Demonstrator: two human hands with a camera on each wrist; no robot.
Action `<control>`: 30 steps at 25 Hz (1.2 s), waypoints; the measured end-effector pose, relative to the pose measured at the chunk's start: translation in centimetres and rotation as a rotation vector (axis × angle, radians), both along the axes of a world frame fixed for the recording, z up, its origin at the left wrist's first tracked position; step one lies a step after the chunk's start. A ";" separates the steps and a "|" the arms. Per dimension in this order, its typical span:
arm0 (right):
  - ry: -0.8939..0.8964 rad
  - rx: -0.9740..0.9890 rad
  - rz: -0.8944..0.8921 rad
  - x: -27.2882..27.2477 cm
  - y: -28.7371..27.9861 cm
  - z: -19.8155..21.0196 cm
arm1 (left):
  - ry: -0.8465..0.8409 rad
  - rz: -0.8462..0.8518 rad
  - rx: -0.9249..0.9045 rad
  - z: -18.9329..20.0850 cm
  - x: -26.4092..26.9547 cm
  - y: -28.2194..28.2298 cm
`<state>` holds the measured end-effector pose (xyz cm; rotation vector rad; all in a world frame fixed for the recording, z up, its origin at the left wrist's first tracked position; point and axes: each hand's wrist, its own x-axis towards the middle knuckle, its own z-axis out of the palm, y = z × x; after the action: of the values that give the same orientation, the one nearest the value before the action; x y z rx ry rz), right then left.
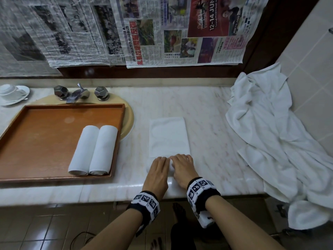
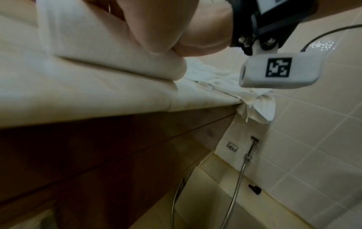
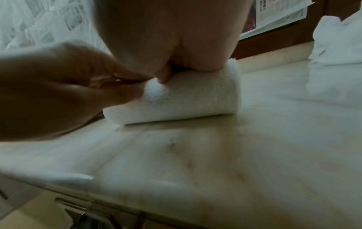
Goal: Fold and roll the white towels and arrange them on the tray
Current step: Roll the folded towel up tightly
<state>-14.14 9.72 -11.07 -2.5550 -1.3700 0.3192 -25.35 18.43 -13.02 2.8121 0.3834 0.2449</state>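
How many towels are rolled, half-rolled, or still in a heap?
Rolled towels on the tray: 2
Towel being rolled under both hands: 1
Heap of unfolded white towels: 1 heap, number inside unclear
Total: 3 towels plus the heap

The counter point(image 1: 207, 112) looks like polished marble, pale with faint pink veins, smooth and a little glossy at its front edge. The tray point(image 1: 45, 134) is wood, orange-brown, with a smooth satin finish that reflects a soft light spot. The 2 rolls point(image 1: 93, 150) on it are white terry cloth, matt and finely looped. The towel point(image 1: 168, 136) on the counter is the same cloth; in the right wrist view its rolled end point(image 3: 188, 96) shows a fuzzy, rough pile. The heap point(image 1: 270, 134) is soft, wrinkled white cloth. The tap point(image 1: 79, 93) is shiny metal with faceted knobs. The newspaper point(image 1: 162, 29) is thin, matt, crinkled paper. The wall tiles point(image 1: 310, 56) are smooth and glossy.
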 end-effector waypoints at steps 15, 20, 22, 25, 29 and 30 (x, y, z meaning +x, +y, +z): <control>-0.091 -0.121 -0.038 1.0 1.2 0.8 | -0.060 0.060 0.057 0.5 1.9 0.3; -0.072 -0.115 -0.099 0.7 1.4 0.8 | 0.041 0.038 0.013 0.2 2.1 1.3; -0.124 -0.022 -0.104 -0.1 0.6 -0.2 | 0.159 0.054 -0.026 1.6 3.8 2.8; -0.210 0.005 -0.051 0.0 0.3 -1.4 | 0.295 0.034 0.030 2.6 6.0 3.8; -0.079 -0.055 -0.064 2.0 2.0 0.2 | 0.142 0.061 0.003 2.4 5.4 3.2; -0.099 -0.093 -0.049 2.4 2.4 0.4 | 0.043 0.057 0.007 2.0 4.8 2.8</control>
<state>-11.78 12.09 -10.67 -2.7090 -1.3539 0.2566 -20.56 21.24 -11.00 2.8205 0.4739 0.1985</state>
